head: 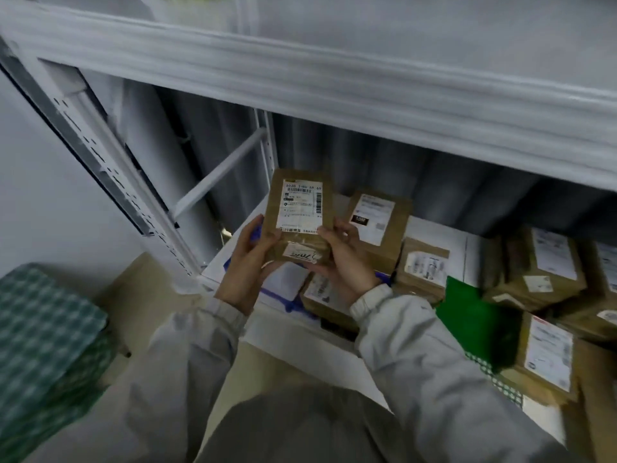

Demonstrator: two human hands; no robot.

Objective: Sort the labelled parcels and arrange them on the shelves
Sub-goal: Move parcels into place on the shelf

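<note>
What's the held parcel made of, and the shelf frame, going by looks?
Held parcel: looks like brown cardboard, matte, with glossy clear tape across its lower end and a white paper label bearing a printed barcode. Shelf frame: probably painted steel, white and smooth, judging by the punched slot rows in the upright.

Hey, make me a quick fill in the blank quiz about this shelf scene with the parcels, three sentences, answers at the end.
1. The held parcel is gripped by ____ hands.
2. Its white shipping label faces ____ the camera.
3. The flat bag lying on the shelf right of the right hand is ____ in colour.

Answers: both; toward; green
</note>
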